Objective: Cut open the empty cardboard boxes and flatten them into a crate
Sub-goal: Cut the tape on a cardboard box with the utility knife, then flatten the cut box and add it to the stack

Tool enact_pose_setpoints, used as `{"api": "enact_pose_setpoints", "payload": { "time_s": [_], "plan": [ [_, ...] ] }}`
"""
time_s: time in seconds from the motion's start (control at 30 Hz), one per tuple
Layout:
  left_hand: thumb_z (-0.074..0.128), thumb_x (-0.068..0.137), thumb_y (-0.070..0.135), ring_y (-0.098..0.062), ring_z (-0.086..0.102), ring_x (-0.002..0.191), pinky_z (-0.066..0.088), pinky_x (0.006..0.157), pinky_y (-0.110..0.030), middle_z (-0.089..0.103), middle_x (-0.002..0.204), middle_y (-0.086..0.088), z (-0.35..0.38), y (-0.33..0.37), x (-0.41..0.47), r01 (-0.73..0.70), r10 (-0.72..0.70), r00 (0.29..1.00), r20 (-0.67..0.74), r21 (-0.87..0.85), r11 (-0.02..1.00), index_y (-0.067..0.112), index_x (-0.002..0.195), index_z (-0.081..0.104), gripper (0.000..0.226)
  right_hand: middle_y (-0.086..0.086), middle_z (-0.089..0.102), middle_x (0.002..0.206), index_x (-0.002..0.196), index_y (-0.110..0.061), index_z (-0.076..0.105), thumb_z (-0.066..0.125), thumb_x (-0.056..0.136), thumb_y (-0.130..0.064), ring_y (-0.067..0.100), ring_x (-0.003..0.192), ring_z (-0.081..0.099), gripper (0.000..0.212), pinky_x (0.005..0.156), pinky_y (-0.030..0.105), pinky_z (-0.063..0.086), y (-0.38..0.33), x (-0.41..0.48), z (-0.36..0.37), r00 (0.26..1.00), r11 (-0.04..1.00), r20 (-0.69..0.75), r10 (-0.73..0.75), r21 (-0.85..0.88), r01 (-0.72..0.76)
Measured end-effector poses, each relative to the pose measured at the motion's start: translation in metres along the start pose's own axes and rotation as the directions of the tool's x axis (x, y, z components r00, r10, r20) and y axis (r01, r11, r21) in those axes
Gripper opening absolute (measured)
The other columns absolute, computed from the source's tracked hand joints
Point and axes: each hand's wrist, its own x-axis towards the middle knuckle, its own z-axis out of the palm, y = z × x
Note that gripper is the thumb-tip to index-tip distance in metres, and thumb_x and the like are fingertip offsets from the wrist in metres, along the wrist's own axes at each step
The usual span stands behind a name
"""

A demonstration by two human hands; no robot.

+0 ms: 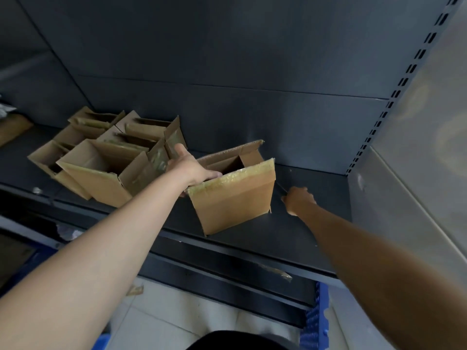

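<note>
On the dark metal shelf, cardboard boxes fall into two groups. One lone box stands open near the front edge at centre, with yellowed tape along the top of its near flap. To its left sit the clustered boxes, all open with flaps raised. At least five can be counted, but they overlap and press against one another, so the exact number cannot be confirmed.

Two hands are in view. The left hand grips the lone box at the left end of its taped flap, thumb lying along the top edge. Its fingertips are close to a flap of the nearest clustered box. The right hand rests on the shelf just right of the lone box, apart from it, fingers curled under. A thin pale sliver projects from it toward the far left. Whether it holds a tool cannot be told.

One blue crate shows partly below the shelf at lower right. More blue plastic appears at lower left, too cut off to identify.

One slotted upright bounds the shelf on the right. One tape scrap clings to the shelf's front lip, and another lies on the tiled floor. A brown object lies at far left, unclear.
</note>
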Motion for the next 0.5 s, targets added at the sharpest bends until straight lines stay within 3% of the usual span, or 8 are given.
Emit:
{"api": "enact_pose_setpoints", "payload": {
  "time_s": [0.1,0.2,0.4,0.47,0.5],
  "plan": [
    [0.082,0.069,0.031,-0.027,0.049,0.102,0.050,0.071,-0.035,0.036,0.137,-0.015,0.005,0.000,0.000,0.012,-0.013,1.000,-0.013,-0.086,0.996,0.029,0.141,0.002,0.108,0.017,0.035,0.135,0.135,-0.010,0.045,0.045,0.099,-0.034,0.036,0.122,0.040,0.043,0.095,0.047,0.041,-0.008,0.004,0.008,0.999,0.998,0.006,-0.051,-0.028,0.051],
    [0.080,0.072,0.027,-0.022,0.042,0.091,0.042,0.072,-0.031,0.042,0.132,-0.013,0.003,0.000,0.000,0.004,-0.009,0.996,-0.086,-0.048,0.999,0.024,0.141,0.007,0.100,0.016,0.036,0.132,0.132,-0.009,0.049,0.048,0.098,-0.034,0.034,0.121,0.040,0.042,0.095,0.046,0.042,-0.013,0.006,0.013,0.997,0.995,-0.007,-0.083,-0.048,0.082],
    [0.077,0.073,0.027,-0.032,0.055,0.104,0.041,0.066,-0.034,0.049,0.127,-0.012,-0.006,-0.008,-0.004,-0.031,0.033,0.971,-0.237,0.014,0.999,0.020,0.132,0.018,0.085,0.016,0.048,0.129,0.123,-0.009,0.056,0.051,0.095,-0.038,0.032,0.122,0.042,0.040,0.097,0.042,0.041,-0.016,0.010,0.009,0.989,0.987,0.009,-0.148,-0.057,0.148],
    [0.078,0.072,0.025,-0.033,0.055,0.105,0.041,0.067,-0.035,0.048,0.127,-0.014,-0.009,-0.008,-0.004,-0.057,0.059,0.957,-0.283,0.016,0.998,0.017,0.132,0.019,0.084,0.016,0.057,0.120,0.112,-0.008,0.059,0.045,0.096,-0.039,0.032,0.117,0.047,0.037,0.096,0.040,0.039,-0.020,0.008,-0.002,0.990,0.990,-0.044,-0.134,0.027,0.135],
    [0.078,0.072,0.024,-0.032,0.055,0.104,0.041,0.066,-0.035,0.049,0.126,-0.014,-0.010,-0.008,-0.004,-0.069,0.070,0.951,-0.302,0.013,0.998,0.016,0.131,0.020,0.083,0.016,0.060,0.111,0.106,-0.005,0.059,0.042,0.096,-0.039,0.033,0.111,0.052,0.039,0.093,0.039,0.041,-0.023,0.007,-0.011,0.989,0.978,-0.084,-0.120,0.164,0.132]
  ]
}}
